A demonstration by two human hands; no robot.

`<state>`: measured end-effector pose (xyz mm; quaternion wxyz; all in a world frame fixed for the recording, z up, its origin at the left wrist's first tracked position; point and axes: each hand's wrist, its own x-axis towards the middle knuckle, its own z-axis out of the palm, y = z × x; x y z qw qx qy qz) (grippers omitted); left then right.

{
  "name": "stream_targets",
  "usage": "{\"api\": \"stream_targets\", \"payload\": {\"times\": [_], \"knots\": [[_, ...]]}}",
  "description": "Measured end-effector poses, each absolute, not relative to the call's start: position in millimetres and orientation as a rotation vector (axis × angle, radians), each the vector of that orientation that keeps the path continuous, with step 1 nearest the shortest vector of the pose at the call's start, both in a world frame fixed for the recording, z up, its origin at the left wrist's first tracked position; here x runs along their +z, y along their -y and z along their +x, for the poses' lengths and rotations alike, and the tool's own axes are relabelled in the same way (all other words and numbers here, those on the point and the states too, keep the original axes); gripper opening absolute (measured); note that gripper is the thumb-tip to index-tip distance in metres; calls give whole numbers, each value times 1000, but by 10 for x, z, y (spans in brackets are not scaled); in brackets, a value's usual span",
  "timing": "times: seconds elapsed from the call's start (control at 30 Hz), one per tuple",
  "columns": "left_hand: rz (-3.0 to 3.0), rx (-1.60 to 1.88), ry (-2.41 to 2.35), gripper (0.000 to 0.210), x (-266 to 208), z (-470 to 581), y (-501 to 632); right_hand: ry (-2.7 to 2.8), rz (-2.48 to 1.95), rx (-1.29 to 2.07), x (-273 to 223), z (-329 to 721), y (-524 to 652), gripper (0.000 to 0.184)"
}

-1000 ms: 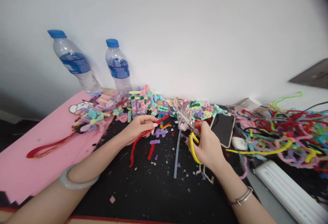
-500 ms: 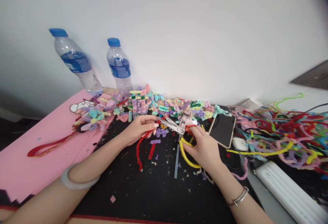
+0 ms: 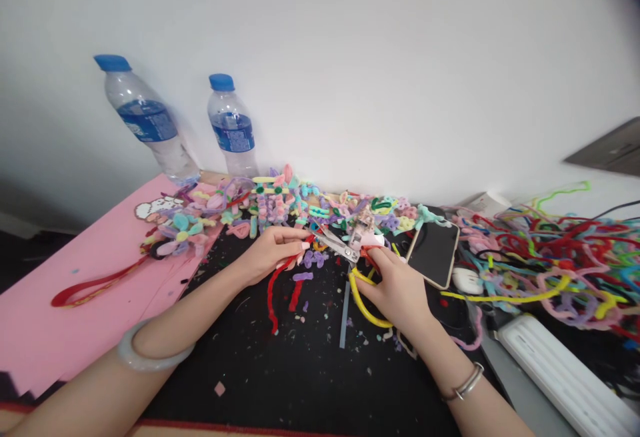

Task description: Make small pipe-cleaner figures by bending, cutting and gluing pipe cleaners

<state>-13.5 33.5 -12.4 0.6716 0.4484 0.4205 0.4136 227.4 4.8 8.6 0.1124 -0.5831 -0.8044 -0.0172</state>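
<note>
While the left grip [image 3: 280, 250] is pinching a red fuzzy stem [image 3: 271, 297] over the black mat [image 3: 240, 383] and the right grip [image 3: 397, 283] is clasping scissors [image 3: 351, 255] just rightward, any stem slippage is possibly exposing the left fingertips [image 3: 305, 245] to the nearby blades [image 3: 330, 240].

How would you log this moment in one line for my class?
left hand: pinching red fuzzy strip | right hand: holding scissors, pointed toward left hand | beside right hand: phone | underneath: black mat
</note>
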Motion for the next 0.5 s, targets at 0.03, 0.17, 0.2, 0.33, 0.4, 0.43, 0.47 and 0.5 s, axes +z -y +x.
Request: {"api": "stream_targets", "payload": {"times": [0.03,0.17,0.2,0.33,0.4,0.43,0.47,0.5], "knots": [[1014,933,-947,34,-126,-135,-335,2364,-1723,-54,87,2272,-45,31],[1021,934,-951,34,-105,-125,-331,2392,-1755,-56,101,2266,-40,30],[1020,934,-954,35,-95,-122,-330,2399,-1757,-54,107,2265,-40,29],[1024,940,-961,36,-72,-115,-328,2417,-1770,-51,136,2258,-40,27],[1017,942,-961,35,-73,-115,-327,2422,-1779,-51,145,2257,-41,26],[1009,943,-961,35,-75,-116,-326,2423,-1784,-53,147,2258,-41,26],[1000,945,-959,34,-77,-116,-325,2425,-1789,-57,148,2259,-41,26],[990,947,-957,33,-79,-116,-324,2426,-1794,-62,147,2262,-41,26]]}}
